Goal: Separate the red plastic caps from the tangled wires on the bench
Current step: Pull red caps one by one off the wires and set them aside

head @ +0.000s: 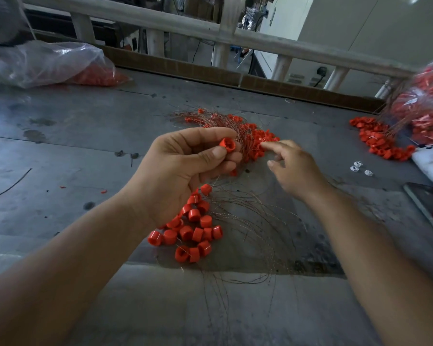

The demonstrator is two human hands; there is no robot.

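The left hand (183, 166) was raised just above the bench (60, 136), pinching one red cap (227, 145) between the thumb tip and the curled fingers. The cap's open mouth was turned up and to the right, probably so its wire could be drawn out. Thin strands ran behind those fingers and down toward the near side, so the hand seemed to be steadying the bundle as well.

The right hand (293, 166) was blurred. As far as could be told it held nothing: the forefinger reached left toward the cap and the other fingers were loosely bent, as if about to catch a strand.

Just beyond both hands lay the tangled wires (225, 123), a coppery fan with many caps still threaded among them at its right. Near the left wrist sat a loose heap of caps (193, 231), touching one another and mostly free of wire, likely dropped there as they came off. Bare strands (255, 216) sprawled to its right, toward the near edge.

At far left lay a clear plastic bag (53, 63) with red pieces inside. At far right a second bag (425, 108) spilled another red pile (380, 141) onto the bench, with a few white scraps (360, 168) close by. Judging by the full tangle, much of the job remained.
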